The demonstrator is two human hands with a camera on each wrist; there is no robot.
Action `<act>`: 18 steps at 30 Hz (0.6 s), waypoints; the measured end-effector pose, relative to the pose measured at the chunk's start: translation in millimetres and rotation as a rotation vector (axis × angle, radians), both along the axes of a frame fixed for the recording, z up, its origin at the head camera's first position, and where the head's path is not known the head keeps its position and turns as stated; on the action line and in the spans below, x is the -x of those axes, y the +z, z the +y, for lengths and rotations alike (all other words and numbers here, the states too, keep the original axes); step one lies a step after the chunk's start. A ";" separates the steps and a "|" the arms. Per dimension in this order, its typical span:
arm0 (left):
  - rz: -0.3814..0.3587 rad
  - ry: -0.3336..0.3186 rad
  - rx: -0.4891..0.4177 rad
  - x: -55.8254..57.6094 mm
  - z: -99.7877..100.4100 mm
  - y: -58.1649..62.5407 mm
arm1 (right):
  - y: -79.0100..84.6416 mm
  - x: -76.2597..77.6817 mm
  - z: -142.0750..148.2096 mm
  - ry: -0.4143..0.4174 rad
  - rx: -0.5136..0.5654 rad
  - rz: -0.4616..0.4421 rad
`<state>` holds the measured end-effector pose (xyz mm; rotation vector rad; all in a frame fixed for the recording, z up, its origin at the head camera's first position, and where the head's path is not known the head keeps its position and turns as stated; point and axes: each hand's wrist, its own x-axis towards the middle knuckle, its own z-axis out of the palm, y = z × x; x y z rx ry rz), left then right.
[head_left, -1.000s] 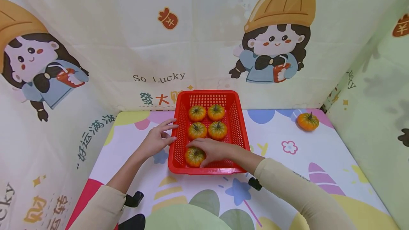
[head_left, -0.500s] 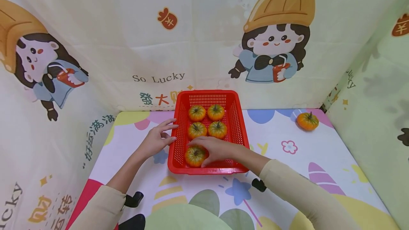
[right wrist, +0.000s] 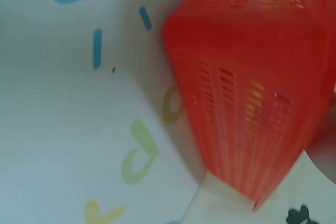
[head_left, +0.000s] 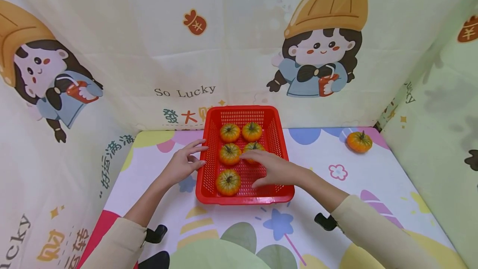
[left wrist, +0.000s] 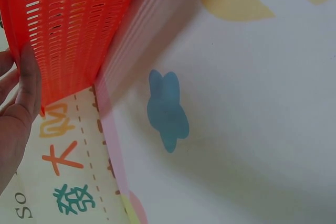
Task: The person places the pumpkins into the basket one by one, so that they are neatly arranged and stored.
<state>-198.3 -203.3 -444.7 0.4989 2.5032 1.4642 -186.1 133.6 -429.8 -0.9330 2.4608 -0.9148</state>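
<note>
A red plastic basket [head_left: 244, 200] with perforated walls holds several small orange-green pumpkins: two at the back, two in the middle, and one front-left pumpkin [head_left: 228, 182]. My right hand [head_left: 274, 170] hovers over the basket's front right part, fingers and thumb apart, holding nothing. It partly covers the middle right pumpkin [head_left: 254, 147]. At the basket's left side, my left hand [head_left: 181, 165] touches the rim with fairly straight fingers. In the left wrist view, the left hand [left wrist: 18, 111] lies against the basket's wall [left wrist: 68, 30]. The right wrist view shows the basket's outer side [right wrist: 236, 93], blurred.
Another small pumpkin [head_left: 359, 142] sits on the table's back right corner. A printed cloth [head_left: 321, 215] covers the tabletop. Patterned fabric walls [head_left: 242, 53] stand behind the basket and on both sides.
My right hand has let go of the front-left pumpkin and moved right, away from it. That pumpkin stays in the basket. The left hand has not visibly moved.
</note>
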 end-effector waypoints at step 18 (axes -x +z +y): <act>0.001 -0.006 0.008 2.6 -3.4 -2.9 | -2.9 -13.7 103.3 -0.421 0.109 0.241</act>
